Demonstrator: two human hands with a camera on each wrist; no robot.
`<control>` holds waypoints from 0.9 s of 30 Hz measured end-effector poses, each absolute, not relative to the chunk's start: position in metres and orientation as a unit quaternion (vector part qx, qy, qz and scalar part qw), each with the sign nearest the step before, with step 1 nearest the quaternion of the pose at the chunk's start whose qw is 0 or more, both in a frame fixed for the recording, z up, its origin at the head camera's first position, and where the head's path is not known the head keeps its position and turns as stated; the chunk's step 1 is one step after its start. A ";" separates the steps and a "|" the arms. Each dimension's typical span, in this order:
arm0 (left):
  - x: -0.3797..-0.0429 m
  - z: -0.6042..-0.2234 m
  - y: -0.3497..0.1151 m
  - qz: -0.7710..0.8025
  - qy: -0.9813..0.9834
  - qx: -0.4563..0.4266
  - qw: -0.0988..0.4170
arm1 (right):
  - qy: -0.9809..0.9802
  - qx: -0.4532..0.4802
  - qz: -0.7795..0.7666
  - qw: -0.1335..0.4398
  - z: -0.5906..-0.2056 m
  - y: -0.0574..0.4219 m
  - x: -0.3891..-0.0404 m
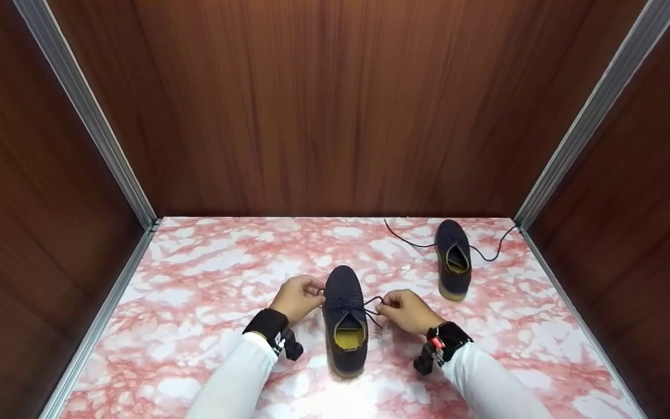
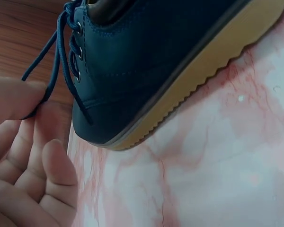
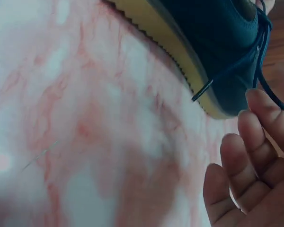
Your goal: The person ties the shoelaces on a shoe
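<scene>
A dark navy lace-up shoe (image 1: pixel 344 282) sits between my two hands, toe pointing away from me, with a yellow insole and a tan ridged sole (image 2: pixel 194 75). Beside its left side, my left hand (image 1: pixel 299 298) pinches a loop of the blue shoelace (image 2: pixel 60 47) between thumb and forefinger. On the other side my right hand (image 1: pixel 407 310) holds a lace loop at its fingertips. A free lace end (image 3: pixel 201 92) hangs over the shoe's side in the right wrist view. The laces cross in a knot (image 2: pixel 70 7) above the eyelets.
A second navy shoe (image 1: pixel 454 285) stands at the back right, its untied laces (image 1: pixel 410 241) spread to both sides. The surface (image 1: pixel 195 314) has a red and white marbled pattern. Brown wood-grain panels (image 1: pixel 335 110) with metal corner rails enclose it at the back and sides.
</scene>
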State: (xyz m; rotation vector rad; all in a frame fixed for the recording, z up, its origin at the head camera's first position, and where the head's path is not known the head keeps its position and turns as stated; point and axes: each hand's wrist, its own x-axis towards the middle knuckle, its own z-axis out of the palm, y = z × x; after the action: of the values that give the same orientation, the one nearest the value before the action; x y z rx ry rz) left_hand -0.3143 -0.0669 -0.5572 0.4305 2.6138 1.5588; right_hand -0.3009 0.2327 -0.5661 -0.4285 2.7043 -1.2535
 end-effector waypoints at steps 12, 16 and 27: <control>-0.316 -0.551 -0.040 0.630 0.746 0.213 0.042 | 0.797 -0.129 -0.589 0.029 -0.534 0.204 -0.306; -0.318 -0.549 -0.033 0.684 0.697 0.202 0.079 | 0.732 -0.155 -0.657 0.089 -0.530 0.198 -0.306; -0.313 -0.541 -0.023 0.688 0.688 0.171 0.154 | 0.693 -0.165 -0.692 0.116 -0.537 0.193 -0.306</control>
State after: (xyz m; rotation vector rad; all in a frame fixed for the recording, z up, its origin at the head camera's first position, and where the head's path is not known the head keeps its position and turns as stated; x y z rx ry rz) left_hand -0.3129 -0.0235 -0.5413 0.4910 1.9731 1.9715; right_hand -0.3060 0.1932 -0.5366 -0.4836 2.0285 -2.0273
